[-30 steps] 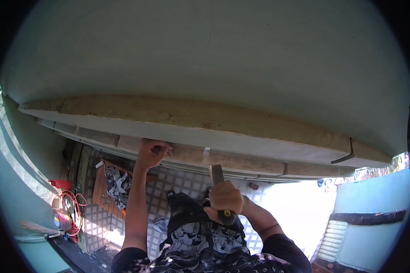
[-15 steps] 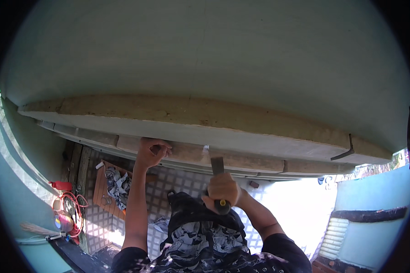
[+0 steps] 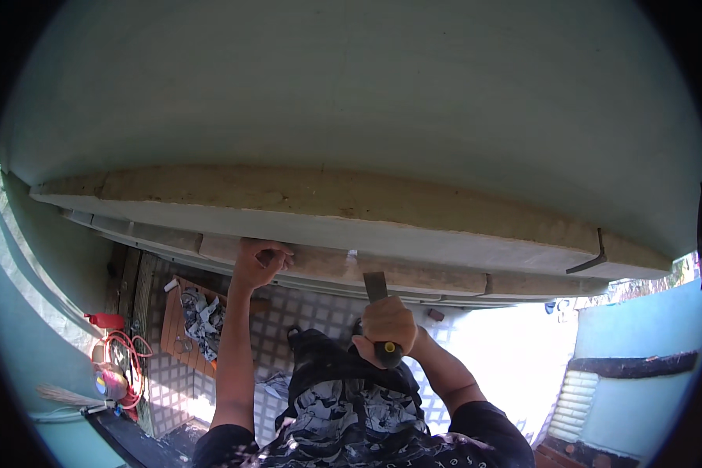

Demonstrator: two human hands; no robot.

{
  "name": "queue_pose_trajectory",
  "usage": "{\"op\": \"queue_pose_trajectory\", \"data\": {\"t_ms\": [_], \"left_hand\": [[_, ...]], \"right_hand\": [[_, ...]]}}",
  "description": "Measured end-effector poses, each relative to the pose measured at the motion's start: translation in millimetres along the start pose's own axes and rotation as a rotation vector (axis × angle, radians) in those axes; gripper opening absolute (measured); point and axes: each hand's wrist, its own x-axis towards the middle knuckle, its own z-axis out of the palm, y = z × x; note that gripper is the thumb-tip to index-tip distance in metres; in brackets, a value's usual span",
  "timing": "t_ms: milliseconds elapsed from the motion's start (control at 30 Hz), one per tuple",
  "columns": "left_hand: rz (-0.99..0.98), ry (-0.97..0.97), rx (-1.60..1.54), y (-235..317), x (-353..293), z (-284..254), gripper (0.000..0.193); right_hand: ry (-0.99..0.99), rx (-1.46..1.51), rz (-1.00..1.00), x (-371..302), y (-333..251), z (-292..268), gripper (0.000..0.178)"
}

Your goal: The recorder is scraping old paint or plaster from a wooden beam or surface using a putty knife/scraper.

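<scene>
My right hand (image 3: 388, 324) is wrapped round the dark handle of a scraper (image 3: 375, 286), which has a flat, dark blade. The blade points up toward the lower ledge (image 3: 413, 273) of the pale green wall and seems to stop just short of it. A small whitish patch (image 3: 352, 254) marks that ledge, up and left of the blade tip. My left hand (image 3: 259, 263) rests against the same ledge farther left, its fingers curled in toward the thumb. I see nothing in the loop they form.
Above both hands juts a thicker ledge (image 3: 304, 191). Down on the tiled floor (image 3: 281, 312), left of my legs, a wooden board (image 3: 172, 324) bears crumpled patterned cloth (image 3: 203, 321). Red hose (image 3: 136, 366), a red container (image 3: 105, 320) and a broom (image 3: 66, 395) are by the left wall.
The scraper and my right hand have shifted slightly right and down, with the blade a little farther from the whitish patch. My left hand stays in place.
</scene>
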Motion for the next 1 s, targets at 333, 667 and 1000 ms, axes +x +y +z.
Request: {"op": "queue_pose_trajectory", "data": {"t_ms": [333, 667, 1000], "left_hand": [[-0.03, -0.014, 0.024, 0, 1, 1, 0.013], [-0.03, 0.003, 0.023, 4, -2, -2, 0.014], [-0.057, 0.027, -0.027, 0, -3, 1, 0.014]], "right_hand": [[0.07, -0.14, 0.032, -17, -20, -22, 0.034], [0.143, 0.031, 0.097, -14, -49, -32, 0.032], [0.111, -0.19, 0.058, -21, -30, -40, 0.031]]}}
